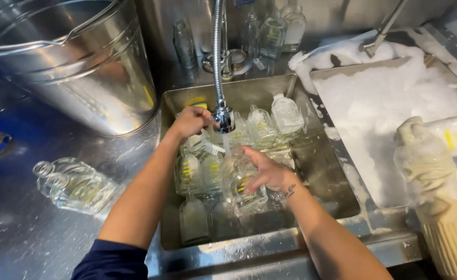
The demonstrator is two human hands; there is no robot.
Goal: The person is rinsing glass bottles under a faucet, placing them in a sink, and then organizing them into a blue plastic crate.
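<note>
My left hand [191,122] grips the spray head [223,118] of a flexible metal faucet hose over a steel sink [319,171]. Water runs down from the head. Beneath the stream, my right hand [268,171] holds a clear glass bottle [240,181] with a yellow label. Several more clear bottles [270,122] lie in the sink around it, some with foam on them.
A large metal bucket [83,67] stands at the back left. Two clear bottles [73,184] lie on the steel counter at left. A second sink [394,103] full of foam is on the right, where another person's gloved hand [425,161] works. More bottles [275,33] stand behind the faucet.
</note>
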